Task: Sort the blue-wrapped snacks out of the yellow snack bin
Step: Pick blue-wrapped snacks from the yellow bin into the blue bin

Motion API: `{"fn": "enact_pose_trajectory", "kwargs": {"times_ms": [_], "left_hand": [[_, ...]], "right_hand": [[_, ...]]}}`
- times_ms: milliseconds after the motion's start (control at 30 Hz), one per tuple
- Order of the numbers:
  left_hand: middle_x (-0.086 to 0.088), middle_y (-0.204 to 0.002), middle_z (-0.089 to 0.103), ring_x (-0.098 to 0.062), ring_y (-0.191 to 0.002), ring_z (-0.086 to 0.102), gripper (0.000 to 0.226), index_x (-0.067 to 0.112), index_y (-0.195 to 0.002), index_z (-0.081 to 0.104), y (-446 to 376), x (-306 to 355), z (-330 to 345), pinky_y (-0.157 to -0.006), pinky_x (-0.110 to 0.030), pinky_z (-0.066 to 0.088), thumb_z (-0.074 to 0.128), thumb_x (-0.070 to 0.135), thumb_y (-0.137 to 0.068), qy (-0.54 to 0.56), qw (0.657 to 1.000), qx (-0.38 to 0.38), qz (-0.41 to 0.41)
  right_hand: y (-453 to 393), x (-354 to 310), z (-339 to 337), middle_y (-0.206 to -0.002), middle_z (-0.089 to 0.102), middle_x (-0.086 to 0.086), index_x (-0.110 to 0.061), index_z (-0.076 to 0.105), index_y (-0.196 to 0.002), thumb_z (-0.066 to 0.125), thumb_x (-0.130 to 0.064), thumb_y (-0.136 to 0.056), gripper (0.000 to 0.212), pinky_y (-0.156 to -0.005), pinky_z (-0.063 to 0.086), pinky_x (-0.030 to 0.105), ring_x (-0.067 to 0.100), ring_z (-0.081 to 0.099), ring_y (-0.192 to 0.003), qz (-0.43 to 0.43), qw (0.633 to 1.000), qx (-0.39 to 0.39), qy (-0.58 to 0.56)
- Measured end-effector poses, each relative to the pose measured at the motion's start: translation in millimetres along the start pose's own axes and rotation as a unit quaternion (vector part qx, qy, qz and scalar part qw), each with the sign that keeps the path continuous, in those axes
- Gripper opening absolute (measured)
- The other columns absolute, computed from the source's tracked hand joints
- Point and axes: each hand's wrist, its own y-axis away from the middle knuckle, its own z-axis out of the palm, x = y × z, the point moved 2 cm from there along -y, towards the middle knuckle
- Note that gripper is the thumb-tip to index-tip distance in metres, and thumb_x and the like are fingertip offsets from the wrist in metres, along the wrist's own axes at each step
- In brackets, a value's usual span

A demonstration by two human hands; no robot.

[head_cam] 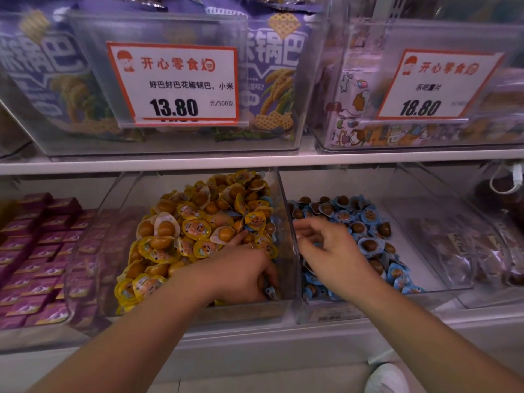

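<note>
A clear bin [93,251] on the lower shelf is heaped with yellow-wrapped snacks [195,228]. A few blue-wrapped snacks [270,222] lie along its right wall. My left hand [241,273] reaches into the bin's front right corner, fingers curled round a blue-wrapped snack [270,293]. To the right, a second clear bin [442,285] contains blue-wrapped snacks [365,222]. My right hand [326,248] hovers over that pile with fingers loosely bent and spread; I see nothing in them.
Purple boxes [37,251] fill the space to the left. Dark bagged snacks [482,251] lie at the right. The upper shelf [255,161] carries clear bins of purple bags with price tags [175,83]. A white shoe [385,378] shows on the floor.
</note>
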Motion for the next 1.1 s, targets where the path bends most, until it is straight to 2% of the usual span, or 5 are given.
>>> {"fn": "enact_pose_trajectory", "kwargs": {"times_ms": [267, 433, 600, 800, 1100], "left_hand": [[0.020, -0.079, 0.072, 0.009, -0.080, 0.060, 0.020, 0.036, -0.100, 0.074, 4, -4, 0, -0.121, -0.036, -0.003, 0.072, 0.034, -0.080, 0.081, 0.996, 0.036, 0.006], [0.019, -0.075, 0.071, 0.002, -0.071, 0.066, 0.015, 0.030, -0.089, 0.079, 11, -5, -7, -0.095, -0.027, 0.047, 0.075, 0.019, -0.081, 0.233, 0.969, 0.076, -0.018], [0.009, -0.081, 0.075, -0.006, -0.075, 0.070, 0.010, 0.024, -0.090, 0.079, 15, -10, -17, -0.075, -0.026, 0.058, 0.078, 0.018, -0.083, 0.296, 0.949, 0.101, -0.023], [0.017, -0.100, 0.061, -0.002, -0.101, 0.047, 0.020, 0.035, -0.096, 0.065, 11, 0, -5, -0.101, -0.026, 0.032, 0.067, 0.049, -0.083, 0.024, 0.999, 0.031, 0.008], [0.016, -0.128, 0.060, -0.011, -0.125, 0.048, 0.042, 0.046, -0.128, 0.045, 7, -2, -5, -0.120, -0.039, 0.014, 0.059, 0.047, -0.089, -0.013, 0.997, -0.070, 0.000]], "right_hand": [[0, -1, 0, -0.095, 0.071, -0.008, -0.027, 0.067, -0.113, 0.060, -0.021, -0.093, 0.022, -0.079, 0.057, 0.031, 0.004, 0.065, -0.085, -0.004, 1.000, -0.002, 0.008], [0, -1, 0, -0.095, 0.071, -0.009, -0.028, 0.068, -0.111, 0.060, -0.020, -0.093, 0.021, -0.078, 0.057, 0.026, 0.002, 0.065, -0.086, -0.009, 1.000, 0.004, 0.004], [-1, -1, 0, -0.100, 0.071, -0.012, -0.026, 0.068, -0.115, 0.060, -0.022, -0.093, 0.024, -0.080, 0.055, 0.022, 0.000, 0.065, -0.091, -0.009, 1.000, -0.001, 0.007], [0, -2, 0, -0.099, 0.071, -0.009, -0.025, 0.068, -0.115, 0.059, -0.018, -0.093, 0.025, -0.082, 0.057, 0.031, 0.004, 0.065, -0.090, -0.005, 1.000, 0.001, 0.006], [2, -6, 0, -0.101, 0.071, -0.008, -0.022, 0.068, -0.117, 0.058, -0.018, -0.095, 0.024, -0.083, 0.057, 0.032, 0.004, 0.065, -0.090, -0.005, 1.000, 0.004, 0.010]]}}
